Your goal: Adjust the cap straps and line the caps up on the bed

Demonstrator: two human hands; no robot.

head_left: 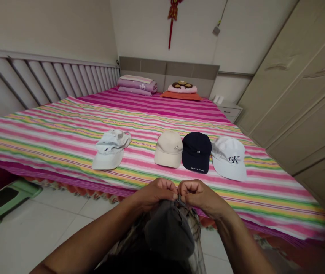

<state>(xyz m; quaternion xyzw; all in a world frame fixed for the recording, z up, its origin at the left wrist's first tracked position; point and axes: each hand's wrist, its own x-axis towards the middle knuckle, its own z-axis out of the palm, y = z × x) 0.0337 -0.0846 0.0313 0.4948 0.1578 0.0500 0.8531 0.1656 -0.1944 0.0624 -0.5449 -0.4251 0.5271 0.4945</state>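
A dark grey cap (169, 230) hangs low in front of me, its strap end pinched between both hands. My left hand (161, 193) is closed on one side of the strap, and my right hand (193, 193) is closed on the other, fingertips almost touching. Beyond them, a beige cap (168, 149), a navy cap (196, 152) and a white cap with black letters (229, 157) lie side by side on the bed. Apart to the left lies a pale cap with small dark marks (111, 149), its crown partly crumpled.
The bed has a striped sheet (65, 133). Folded purple bedding (138, 85) and a pink pillow (182, 89) are at the headboard (148, 68). A green stool (11, 201) stands at the left on the tiled floor; a wardrobe (299, 91) is at the right.
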